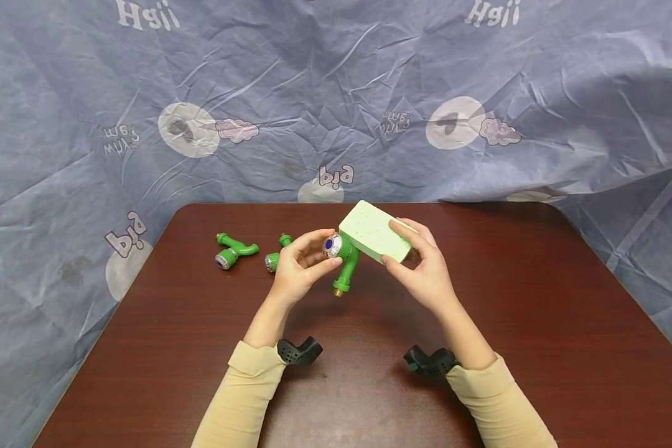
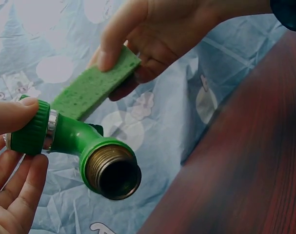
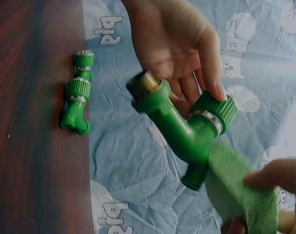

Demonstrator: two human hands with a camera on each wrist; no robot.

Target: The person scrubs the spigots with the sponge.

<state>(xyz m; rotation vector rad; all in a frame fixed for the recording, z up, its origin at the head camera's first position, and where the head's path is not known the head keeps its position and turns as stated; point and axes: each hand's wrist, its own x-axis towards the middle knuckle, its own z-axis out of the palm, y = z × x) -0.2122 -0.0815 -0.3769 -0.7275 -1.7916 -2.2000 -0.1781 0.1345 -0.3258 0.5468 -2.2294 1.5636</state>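
A green tap (image 1: 346,271) with a brass threaded end is held up over the table. My left hand (image 1: 298,264) grips it by its ribbed knob (image 2: 30,127), thumb on one side and fingers on the other. In my right hand (image 1: 425,269) is a light green sponge (image 1: 372,231), pinched between thumb and fingers at its right end. The sponge's other end lies against the tap body (image 3: 179,131) beside the knob, as the right wrist view shows. The tap's brass thread (image 2: 113,170) faces the camera in the left wrist view.
Two more green taps lie on the dark red-brown table (image 1: 509,311): one tap (image 1: 236,250) at the left, another tap (image 1: 271,261) partly hidden behind my left hand. A blue-grey printed cloth (image 1: 291,93) hangs behind the table's far edge.
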